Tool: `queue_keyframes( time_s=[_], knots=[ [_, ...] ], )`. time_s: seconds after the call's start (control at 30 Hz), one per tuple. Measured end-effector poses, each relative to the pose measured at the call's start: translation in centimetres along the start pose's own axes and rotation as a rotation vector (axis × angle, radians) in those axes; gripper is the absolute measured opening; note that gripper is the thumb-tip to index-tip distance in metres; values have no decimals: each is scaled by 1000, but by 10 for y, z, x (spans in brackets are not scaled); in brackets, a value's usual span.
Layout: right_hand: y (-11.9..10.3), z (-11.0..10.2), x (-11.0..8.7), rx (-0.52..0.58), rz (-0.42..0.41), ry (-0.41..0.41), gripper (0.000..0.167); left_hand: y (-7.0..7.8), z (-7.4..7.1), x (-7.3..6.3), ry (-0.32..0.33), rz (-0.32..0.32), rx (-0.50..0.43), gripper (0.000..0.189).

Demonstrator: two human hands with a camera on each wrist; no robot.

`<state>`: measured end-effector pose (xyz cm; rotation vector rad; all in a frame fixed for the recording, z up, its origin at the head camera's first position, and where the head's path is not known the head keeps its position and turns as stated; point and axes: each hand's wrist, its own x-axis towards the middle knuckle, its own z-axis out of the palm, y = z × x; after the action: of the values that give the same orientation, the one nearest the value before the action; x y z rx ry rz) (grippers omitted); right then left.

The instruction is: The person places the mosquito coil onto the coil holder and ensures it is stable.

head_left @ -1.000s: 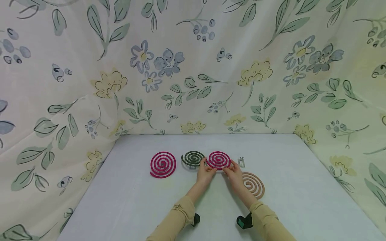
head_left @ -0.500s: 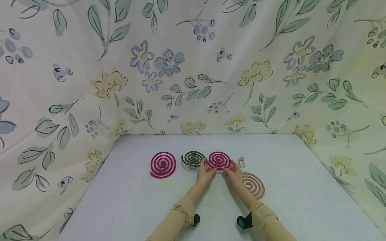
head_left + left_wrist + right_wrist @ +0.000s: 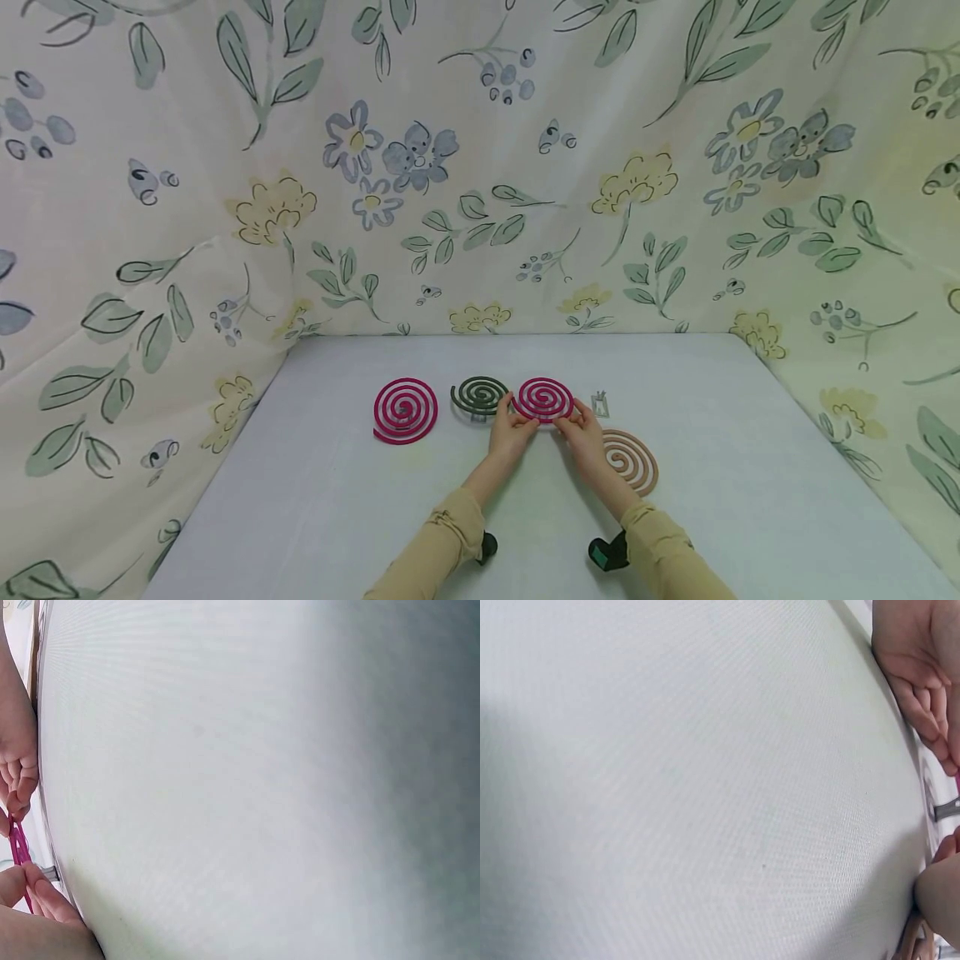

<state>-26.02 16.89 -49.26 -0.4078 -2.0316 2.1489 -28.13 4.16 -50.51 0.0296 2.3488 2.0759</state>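
Both hands pinch the near edge of a pink mosquito coil point(image 3: 543, 398), one at each side. In the head view the left hand point(image 3: 512, 432) has its thumb and fingers at the coil's left rim, right beside a dark green coil point(image 3: 481, 394). The right hand point(image 3: 587, 435) grips the right rim, its wrist overlapping a tan coil point(image 3: 630, 463) that lies on the table. The left wrist view shows the pink coil point(image 3: 20, 844) edge-on between the fingertips. A small grey metal stand point(image 3: 946, 810) shows near the hands in the right wrist view.
Another pink coil point(image 3: 406, 411) sits at the left over a small metal piece. The green coil also has a metal stand point(image 3: 479, 417) under it. A bare metal stand point(image 3: 601, 404) is right of the hands. The white table point(image 3: 337, 517) ends at a floral cloth point(image 3: 465, 267).
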Motion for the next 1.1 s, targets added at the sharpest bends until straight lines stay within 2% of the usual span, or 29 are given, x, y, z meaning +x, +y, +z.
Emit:
queue_keyframes(
  time_s=[0.27,1.03,1.1],
  knots=[
    [20,-4,15,-20,-13,-6,64,-1,1,-1,3,1,-10,67],
    [18,-1,11,-20,-22,14,64,-2,1,-2,11,9,-29,67],
    [25,-3,15,-10,-52,12,64,-2,1,-1,10,7,-34,67]
  ],
)
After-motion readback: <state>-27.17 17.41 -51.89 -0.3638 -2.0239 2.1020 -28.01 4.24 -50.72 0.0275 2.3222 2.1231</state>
